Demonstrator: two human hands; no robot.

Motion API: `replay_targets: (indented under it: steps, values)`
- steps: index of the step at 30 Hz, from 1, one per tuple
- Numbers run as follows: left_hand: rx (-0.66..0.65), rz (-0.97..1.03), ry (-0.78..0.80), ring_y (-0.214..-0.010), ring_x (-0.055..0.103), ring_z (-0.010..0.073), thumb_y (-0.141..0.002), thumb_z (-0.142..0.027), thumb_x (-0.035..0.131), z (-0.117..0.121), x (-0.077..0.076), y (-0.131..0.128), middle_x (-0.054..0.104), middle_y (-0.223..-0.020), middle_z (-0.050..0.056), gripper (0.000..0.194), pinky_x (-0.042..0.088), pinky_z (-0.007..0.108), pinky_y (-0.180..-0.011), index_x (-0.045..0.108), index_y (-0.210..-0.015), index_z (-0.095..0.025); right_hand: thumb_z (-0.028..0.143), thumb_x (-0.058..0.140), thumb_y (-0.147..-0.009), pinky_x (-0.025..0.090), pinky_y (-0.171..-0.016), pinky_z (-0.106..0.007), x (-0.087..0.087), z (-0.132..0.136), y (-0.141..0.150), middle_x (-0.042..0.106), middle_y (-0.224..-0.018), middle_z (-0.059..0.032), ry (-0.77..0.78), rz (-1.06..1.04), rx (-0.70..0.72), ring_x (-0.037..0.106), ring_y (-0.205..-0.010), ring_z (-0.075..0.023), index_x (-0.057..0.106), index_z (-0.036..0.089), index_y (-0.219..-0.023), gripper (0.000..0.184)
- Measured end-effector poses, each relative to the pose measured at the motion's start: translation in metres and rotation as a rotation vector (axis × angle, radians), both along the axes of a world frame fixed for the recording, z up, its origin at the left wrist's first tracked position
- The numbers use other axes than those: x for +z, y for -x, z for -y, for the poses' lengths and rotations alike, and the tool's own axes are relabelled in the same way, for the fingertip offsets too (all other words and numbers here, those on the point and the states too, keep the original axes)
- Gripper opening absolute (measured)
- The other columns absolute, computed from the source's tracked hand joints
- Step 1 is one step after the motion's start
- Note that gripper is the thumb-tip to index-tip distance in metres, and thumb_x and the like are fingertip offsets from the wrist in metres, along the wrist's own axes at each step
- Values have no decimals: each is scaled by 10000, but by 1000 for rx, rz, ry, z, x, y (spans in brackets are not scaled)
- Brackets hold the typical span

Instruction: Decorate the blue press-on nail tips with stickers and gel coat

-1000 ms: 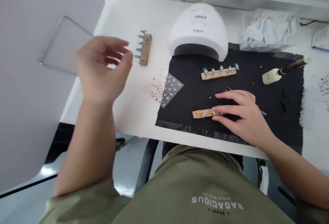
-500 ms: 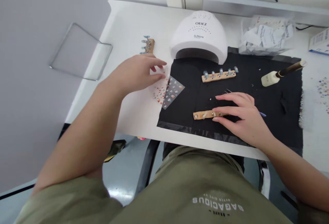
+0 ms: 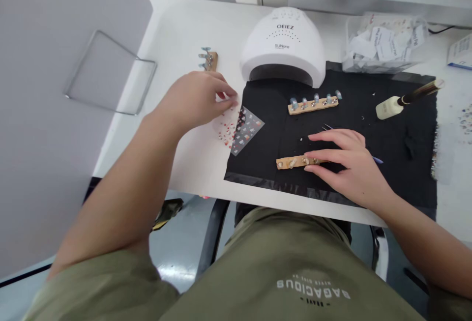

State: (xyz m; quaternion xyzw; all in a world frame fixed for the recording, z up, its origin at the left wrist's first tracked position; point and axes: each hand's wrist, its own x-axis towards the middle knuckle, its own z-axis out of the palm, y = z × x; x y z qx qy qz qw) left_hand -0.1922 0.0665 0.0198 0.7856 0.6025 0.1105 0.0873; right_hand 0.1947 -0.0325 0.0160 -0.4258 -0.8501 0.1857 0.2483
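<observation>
At the upper end of a clear nail sticker sheet (image 3: pixel 248 131), my left hand (image 3: pixel 201 97) has thumb and fingertips pressed together; whatever lies between them is too small or hidden to make out. The sheet rests partly on the white table and partly on the black mat. My right hand (image 3: pixel 344 163) holds a wooden nail stand (image 3: pixel 284 163) between thumb and a finger, another finger stretched out above it. Pale nail tips sit on this stand, its right part hidden under the hand. Beyond it is a second stand (image 3: pixel 313 106) with several bluish nail tips.
A white nail lamp (image 3: pixel 283 48) stands at the back of the black mat (image 3: pixel 265 95). On the right are a polish bottle (image 3: pixel 389 108) with a dark cap and a clear box (image 3: pixel 383 48) of packets. Another small stand (image 3: pixel 211 61) sits behind my left hand. Tweezer tips (image 3: pixel 326 127) show beside my right hand.
My left thumb and fingertips have closed together over the sticker sheet's upper end. My right hand stays on the wooden stand. The whole view has shifted slightly.
</observation>
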Motion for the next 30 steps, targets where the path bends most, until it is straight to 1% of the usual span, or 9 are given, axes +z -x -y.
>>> replay_targets:
  steps: [4,9,12,17,19,21,26,28,30]
  values:
    - [1,-41,13,-777,694,206,-867,-430,754,2,6,-6,870,-959,19,235,536,399,-754,898,-965,-271,316,862,-984,533,-1168,-638,0,0,1,870,-1354,-44,10,-5,-2,765,-1302,-346,901,343,-1034,68]
    - [12,-215,1,-840,686,263,-850,-415,728,1,9,-19,860,-1008,59,263,533,425,-729,892,-978,-256,329,854,-990,534,-1172,-654,3,-1,1,871,-1357,-43,26,-2,4,771,-1309,-355,900,347,-1024,60]
    - [53,-285,-37,-830,658,256,-828,-428,757,2,9,-24,857,-1007,57,263,527,414,-720,882,-979,-253,325,853,-993,542,-1161,-662,5,-2,0,871,-1360,-46,31,4,21,778,-1297,-356,901,346,-1029,63]
    - [90,-184,-165,-886,707,256,-837,-443,771,17,21,-27,836,-1003,36,273,535,418,-764,858,-1028,-269,337,845,-1001,544,-1159,-667,8,-2,0,870,-1368,-46,40,12,23,777,-1305,-362,901,348,-1026,62]
    - [35,-120,-227,-885,735,263,-853,-451,752,30,31,-31,829,-990,36,264,521,423,-749,848,-1023,-274,340,836,-1010,550,-1157,-663,8,-2,-1,871,-1367,-47,37,20,29,780,-1307,-361,901,346,-1030,68]
    - [-80,-87,-261,-841,746,265,-890,-452,721,45,40,-38,830,-1028,50,258,506,427,-715,826,-1023,-257,341,832,-1016,556,-1153,-660,9,-2,-1,872,-1370,-49,29,24,37,784,-1306,-363,902,341,-1036,73]
    - [-292,-101,-299,-855,786,271,-1012,-413,599,82,55,-61,822,-1046,29,214,404,377,-578,747,-1078,-273,335,836,-1017,564,-1137,-659,8,-2,-1,866,-1388,-44,17,38,40,785,-1311,-368,899,339,-1056,75]
    - [-381,-118,-304,-812,779,273,-1025,-364,573,94,59,-71,823,-1028,33,176,391,393,-539,719,-1039,-267,331,839,-1016,564,-1144,-660,7,-2,-1,863,-1394,-46,13,39,43,782,-1318,-369,897,337,-1062,74]
    - [-424,-167,-243,-772,754,273,-1036,-287,537,105,63,-80,794,-950,44,183,405,418,-531,694,-942,-270,319,848,-1009,561,-1153,-662,7,0,-1,861,-1393,-48,-1,33,37,779,-1318,-371,893,334,-1061,71]
